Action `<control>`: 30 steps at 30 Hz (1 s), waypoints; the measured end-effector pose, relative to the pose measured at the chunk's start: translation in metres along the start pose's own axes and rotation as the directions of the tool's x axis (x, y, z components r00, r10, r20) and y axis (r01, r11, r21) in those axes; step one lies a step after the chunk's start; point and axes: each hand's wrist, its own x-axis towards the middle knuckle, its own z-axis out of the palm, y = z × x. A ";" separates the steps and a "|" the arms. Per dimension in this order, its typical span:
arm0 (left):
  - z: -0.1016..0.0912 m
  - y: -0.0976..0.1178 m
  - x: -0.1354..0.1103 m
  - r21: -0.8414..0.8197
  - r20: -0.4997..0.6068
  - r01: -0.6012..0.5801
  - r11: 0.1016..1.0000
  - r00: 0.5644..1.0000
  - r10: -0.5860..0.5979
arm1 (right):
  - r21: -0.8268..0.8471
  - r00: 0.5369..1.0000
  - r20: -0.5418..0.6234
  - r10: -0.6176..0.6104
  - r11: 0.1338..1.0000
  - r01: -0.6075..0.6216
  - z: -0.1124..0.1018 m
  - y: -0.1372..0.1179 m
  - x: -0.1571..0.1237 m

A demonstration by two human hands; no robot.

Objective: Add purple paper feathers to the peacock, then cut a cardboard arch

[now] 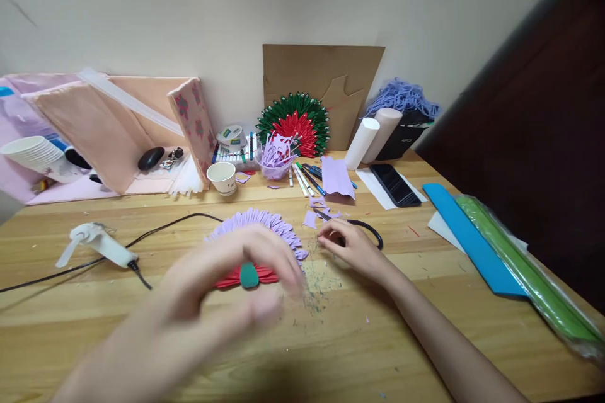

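My left hand (222, 289) is raised close to the camera and blurred, thumb and fingers curved apart with nothing visible between them. Behind it, partly covered, lies a fan-shaped craft of pleated lilac paper (259, 219) with a red pleated part (269, 274) and a green rounded piece (249, 275). My right hand (352, 245) rests low over the table with its fingertips drawn together; whether a small thing is between them I cannot see. Partly hidden by this hand are black-handled scissors (373, 228). Lilac paper scraps (310, 220) are scattered beside their blades.
A white glue gun (104, 245) with a black cord lies left. Behind stand a paper cup (222, 178), a bowl of lilac scraps (276, 167), pens (302, 179) and a green-and-red fan (297, 123). At right lie a phone (395, 185), blue sheet (472, 239) and green wrapped roll (524, 271).
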 end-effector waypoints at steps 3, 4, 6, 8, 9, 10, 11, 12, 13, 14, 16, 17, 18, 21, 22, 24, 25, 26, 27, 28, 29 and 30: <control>0.001 -0.040 0.031 0.101 -0.058 0.228 0.968 0.973 -0.224 | -0.003 0.995 0.061 -0.075 0.997 0.076 0.016 -0.008 -0.003; 0.004 -0.060 0.033 0.162 -0.140 0.298 0.941 0.951 -0.277 | -0.018 0.991 0.064 -0.118 0.993 0.119 0.021 -0.009 -0.003; 0.009 -0.100 0.025 0.221 -0.255 0.439 0.871 0.888 -0.383 | -0.070 0.979 0.063 -0.193 0.978 0.197 0.029 -0.011 -0.003; 0.013 -0.130 0.011 0.187 -0.259 0.500 0.845 0.855 -0.449 | -0.125 0.973 0.052 -0.227 0.965 0.232 0.034 -0.012 -0.003; 0.014 -0.140 0.004 0.160 -0.255 0.505 0.848 0.851 -0.459 | -0.143 0.972 0.043 -0.231 0.961 0.235 0.035 -0.012 -0.003; 0.016 -0.145 -0.001 0.129 -0.246 0.504 0.854 0.851 -0.465 | -0.154 0.971 0.035 -0.235 0.959 0.238 0.036 -0.012 -0.002; 0.017 -0.148 -0.004 0.098 -0.242 0.500 0.861 0.851 -0.466 | -0.160 0.970 0.030 -0.240 0.957 0.241 0.036 -0.012 -0.003; 0.019 -0.149 -0.005 0.069 -0.242 0.496 0.866 0.850 -0.468 | -0.165 0.970 0.025 -0.243 0.956 0.244 0.036 -0.012 -0.003; 0.020 -0.149 -0.005 0.044 -0.242 0.492 0.869 0.850 -0.469 | -0.171 0.969 0.022 -0.247 0.954 0.247 0.036 -0.013 -0.003; 0.021 -0.149 -0.004 0.025 -0.241 0.486 0.874 0.851 -0.467 | -0.177 0.968 0.020 -0.250 0.952 0.249 0.036 -0.013 -0.003; 0.022 -0.149 -0.002 0.008 -0.235 0.463 0.886 0.862 -0.448 | -0.193 0.966 0.011 -0.259 0.947 0.256 0.037 -0.013 -0.002; 0.023 -0.149 -0.002 0.009 -0.230 0.447 0.894 0.871 -0.433 | -0.201 0.964 0.009 -0.266 0.944 0.262 0.038 -0.013 -0.002; 0.023 -0.149 -0.002 0.014 -0.223 0.432 0.902 0.881 -0.418 | -0.208 0.962 0.009 -0.275 0.940 0.270 0.039 -0.013 -0.002; 0.025 -0.147 -0.003 0.035 -0.199 0.399 0.916 0.901 -0.385 | -0.241 0.955 0.004 -0.297 0.927 0.289 0.042 -0.012 -0.002; 0.025 -0.146 -0.003 0.033 -0.189 0.394 0.918 0.905 -0.382 | -0.256 0.954 0.001 -0.301 0.922 0.291 0.043 -0.011 -0.001; 0.026 -0.143 -0.003 0.017 -0.171 0.389 0.921 0.909 -0.380 | -0.278 0.952 -0.011 -0.306 0.915 0.291 0.043 -0.010 -0.001; 0.026 -0.142 -0.003 0.009 -0.163 0.385 0.923 0.911 -0.379 | -0.276 0.952 -0.019 -0.305 0.917 0.289 0.043 -0.010 0.000; 0.027 -0.140 -0.003 0.003 -0.155 0.383 0.924 0.913 -0.378 | -0.264 0.953 -0.025 -0.301 0.922 0.284 0.042 -0.010 0.000; 0.027 -0.138 -0.002 0.004 -0.148 0.382 0.924 0.914 -0.377 | -0.243 0.956 -0.026 -0.291 0.930 0.277 0.041 -0.010 0.000; 0.027 -0.137 -0.002 0.011 -0.141 0.385 0.923 0.914 -0.379 | -0.216 0.963 -0.019 -0.270 0.941 0.260 0.039 -0.010 0.000; 0.027 -0.135 -0.002 0.022 -0.132 0.390 0.921 0.914 -0.384 | -0.190 0.973 -0.007 -0.232 0.955 0.227 0.037 -0.011 0.000; 0.027 -0.134 -0.003 0.037 -0.122 0.395 0.918 0.913 -0.388 | -0.168 0.985 0.013 -0.174 0.970 0.174 0.034 -0.011 -0.001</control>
